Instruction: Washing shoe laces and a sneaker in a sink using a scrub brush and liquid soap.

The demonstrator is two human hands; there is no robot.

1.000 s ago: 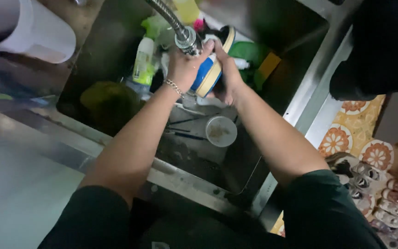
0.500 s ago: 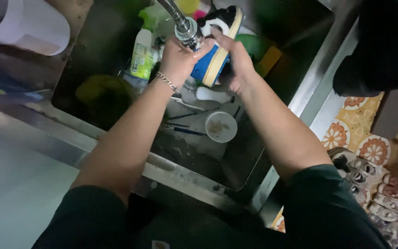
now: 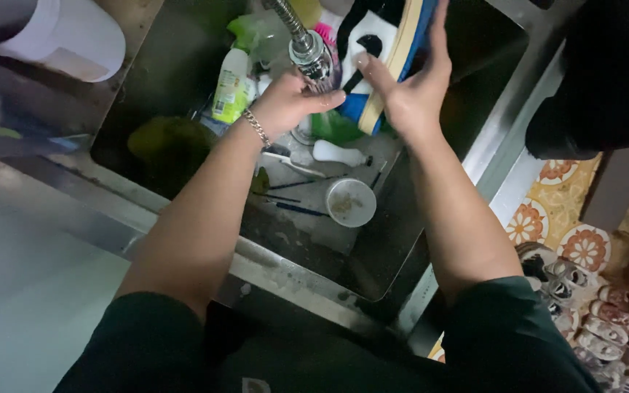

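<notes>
I hold a sneaker (image 3: 374,35), white, blue and black with a tan sole, on its side over the steel sink (image 3: 183,218). My right hand (image 3: 410,91) grips it, palm flat against the sole and thumb across the white upper. My left hand (image 3: 290,102), a chain bracelet on its wrist, sits just under the metal faucet head (image 3: 313,58). Its fingers reach toward the shoe's blue toe. Whether it grips anything is not clear.
In the sink lie a green-labelled bottle (image 3: 231,87), a small round bowl (image 3: 350,202), a white-handled brush (image 3: 338,153), thin sticks (image 3: 293,198) and a pink brush (image 3: 325,33). A white container (image 3: 70,36) stands top left. Patterned floor tiles (image 3: 573,244) and shoes (image 3: 584,291) are at right.
Both hands and the sneaker moved farther up toward the faucet. The sneaker turned more on its side, and my left hand slid off it to under the faucet head.
</notes>
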